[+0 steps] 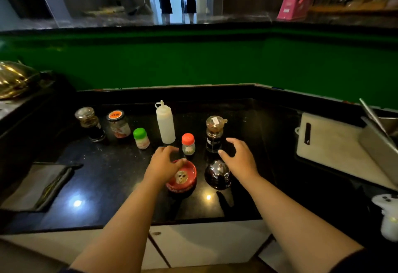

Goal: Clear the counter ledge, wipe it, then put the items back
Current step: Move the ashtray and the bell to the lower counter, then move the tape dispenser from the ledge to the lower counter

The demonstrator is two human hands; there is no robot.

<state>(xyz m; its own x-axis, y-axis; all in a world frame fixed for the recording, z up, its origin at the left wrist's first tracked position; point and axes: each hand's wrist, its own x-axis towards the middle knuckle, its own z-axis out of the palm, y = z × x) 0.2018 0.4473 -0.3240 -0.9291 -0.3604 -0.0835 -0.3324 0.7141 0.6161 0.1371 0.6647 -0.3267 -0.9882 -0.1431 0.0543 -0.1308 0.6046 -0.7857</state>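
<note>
Cleared from the ledge and grouped on the black desk below: a red ashtray with a pale skull-like print inside, rim lettering too blurred to read, left edge hidden under the left hand. Left hand over that rim, fingers curled down, thumb on the red edge; cannot tell whether gripping or only resting. Just right of the ashtray, a dark domed bell with a shiny top, apart from it. Right hand above and beside the bell, fingers spread and bent, holding nothing, partly covering the base of a sauce dispenser with an amber lid and dark liquid low in the glass. Between the hands and farther back, a small shaker with a red cap, pale contents. Behind it a white squeeze bottle, upright, contents not visible. Leftward, a green-capped shaker, a jar with an orange lid sticker holding something reddish, label unreadable, and a glass dispenser with dark liquid at the bottom. Folded grey cloth at the desk's left edge. White cutting board at right, partly hidden by a metal tray cut off by the frame. On the dim ledge, a pink tape dispenser
</note>
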